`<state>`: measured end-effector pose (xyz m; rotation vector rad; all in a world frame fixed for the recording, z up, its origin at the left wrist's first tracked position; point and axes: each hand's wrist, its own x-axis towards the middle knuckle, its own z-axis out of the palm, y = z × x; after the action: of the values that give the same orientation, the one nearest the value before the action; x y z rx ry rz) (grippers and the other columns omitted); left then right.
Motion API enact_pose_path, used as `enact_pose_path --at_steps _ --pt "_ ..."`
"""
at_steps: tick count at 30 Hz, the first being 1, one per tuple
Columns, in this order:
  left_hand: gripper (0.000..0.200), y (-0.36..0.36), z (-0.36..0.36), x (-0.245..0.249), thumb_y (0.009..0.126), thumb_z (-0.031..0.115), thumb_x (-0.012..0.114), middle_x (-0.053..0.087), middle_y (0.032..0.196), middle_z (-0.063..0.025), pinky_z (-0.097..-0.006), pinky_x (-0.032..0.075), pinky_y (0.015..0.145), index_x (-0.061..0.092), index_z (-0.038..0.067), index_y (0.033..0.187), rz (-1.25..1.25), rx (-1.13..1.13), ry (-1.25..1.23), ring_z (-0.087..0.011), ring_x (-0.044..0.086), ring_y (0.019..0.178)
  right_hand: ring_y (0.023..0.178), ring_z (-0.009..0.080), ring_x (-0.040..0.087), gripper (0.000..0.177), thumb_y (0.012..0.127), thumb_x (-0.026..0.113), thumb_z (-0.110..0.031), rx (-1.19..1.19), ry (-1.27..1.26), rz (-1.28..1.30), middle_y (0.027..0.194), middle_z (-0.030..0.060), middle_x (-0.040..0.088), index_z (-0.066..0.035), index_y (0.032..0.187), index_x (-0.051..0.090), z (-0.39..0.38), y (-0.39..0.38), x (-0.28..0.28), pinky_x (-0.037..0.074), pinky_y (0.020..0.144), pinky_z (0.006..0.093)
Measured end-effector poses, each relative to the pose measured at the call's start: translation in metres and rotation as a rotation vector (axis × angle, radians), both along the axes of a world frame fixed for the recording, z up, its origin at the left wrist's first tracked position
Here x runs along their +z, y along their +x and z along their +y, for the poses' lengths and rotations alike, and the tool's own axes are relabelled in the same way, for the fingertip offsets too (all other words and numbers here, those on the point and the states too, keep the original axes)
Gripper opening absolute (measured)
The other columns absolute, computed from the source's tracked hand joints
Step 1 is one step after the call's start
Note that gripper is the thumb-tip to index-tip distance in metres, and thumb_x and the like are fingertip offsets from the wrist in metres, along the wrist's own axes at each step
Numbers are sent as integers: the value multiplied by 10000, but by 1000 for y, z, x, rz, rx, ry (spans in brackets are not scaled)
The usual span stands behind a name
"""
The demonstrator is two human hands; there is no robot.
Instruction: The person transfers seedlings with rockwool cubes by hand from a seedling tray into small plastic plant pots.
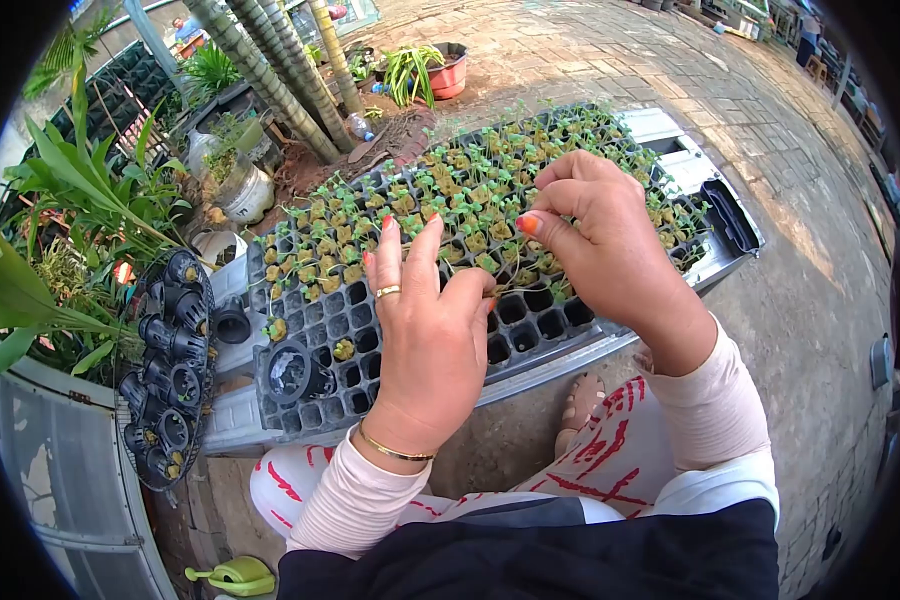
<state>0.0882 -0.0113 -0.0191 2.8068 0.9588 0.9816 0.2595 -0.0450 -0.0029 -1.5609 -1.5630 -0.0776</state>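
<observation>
My left hand [425, 345] is low over the black seedling tray [335, 308], its thumb and index finger pinched together and the other fingers stretched out. Thin stems show near that pinch, but I cannot make out what it holds. To the right and a little higher, my right hand [610, 235] is closed with thumb against fingers; anything between them is too small to tell. Small green seedlings [475, 195] in brownish plugs fill the far cells. Nearer cells are bare, apart from a single plug [343, 349]. A black net pot [295, 372] stands on the tray's near left corner.
A black tray of net pots [173, 370] sits at the left, with another pot [232, 322] beside the seedling tray. Leafy plants [85, 190] and trunks [280, 75] rise behind. A green watering can [235, 576] is on the ground. Brick paving [610, 50] lies beyond.
</observation>
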Motion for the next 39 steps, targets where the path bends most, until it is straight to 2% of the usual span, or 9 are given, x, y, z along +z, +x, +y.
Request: enact_pose_path --at_steps 6,9,13,17,20,26,28,33,39 --pt "171 -28 3 6 721 7 657 530 1154 -205 -445 309 1000 621 52 882 -145 -85 -196 -360 447 1166 732 272 580 162 753 670 -144 31 118 97 765 113 601 9 712 636 -7 6 18 437 648 356" --pt "132 -45 3 4 824 -13 594 556 1121 -155 -305 390 922 580 -18 954 -408 -263 -664 -189 516 1072 721 149 568 159 769 679 -139 125 233 308 779 67 620 10 748 630 -11 11 23 431 652 269" --pt "164 -56 -2 2 867 18 569 593 1031 -112 -271 480 839 555 -30 1024 -732 -425 -1183 -160 578 968 689 65 534 129 791 676 -129 169 142 577 756 22 611 -9 790 626 -19 -3 35 411 640 204" --pt "167 -67 -1 0 870 49 555 592 1034 -197 -382 567 743 526 -10 1024 -910 -448 -1572 -288 617 954 677 72 550 130 865 613 -134 294 336 780 775 61 625 -12 860 566 -13 -11 32 415 635 173" --pt "158 -76 2 1 890 65 539 599 1039 -152 -358 541 789 533 -1 1034 -1038 -637 -1857 -243 615 954 683 92 572 141 884 587 -150 402 406 825 823 100 647 -22 889 528 -17 -17 35 431 628 192" --pt "192 -87 3 -5 908 80 511 597 1043 -135 -352 538 772 527 32 1093 -1068 -730 -1961 -245 612 953 546 178 607 208 932 479 -223 539 320 732 836 203 617 -64 940 345 -28 -43 35 481 470 204" --pt "202 -87 1 -6 906 47 478 596 993 -214 -407 568 753 494 -24 1093 -1129 -727 -1992 -339 613 961 557 156 608 243 911 531 -247 599 224 821 766 192 632 -76 924 358 -30 -51 34 438 459 180" --pt "213 -84 -2 -7 910 40 468 597 985 -194 -413 561 772 492 -19 1113 -1151 -733 -2040 -327 616 955 708 180 645 157 822 642 -65 876 -113 934 787 125 622 -9 913 527 -36 -52 28 506 580 238" --pt "223 -81 -2 -11 920 74 467 598 982 -185 -416 556 771 496 -6 1127 -1172 -741 -2055 -320 617 947 661 89 599 160 796 676 -59 713 -364 747 772 55 621 6 886 561 -29 -45 28 464 577 209"
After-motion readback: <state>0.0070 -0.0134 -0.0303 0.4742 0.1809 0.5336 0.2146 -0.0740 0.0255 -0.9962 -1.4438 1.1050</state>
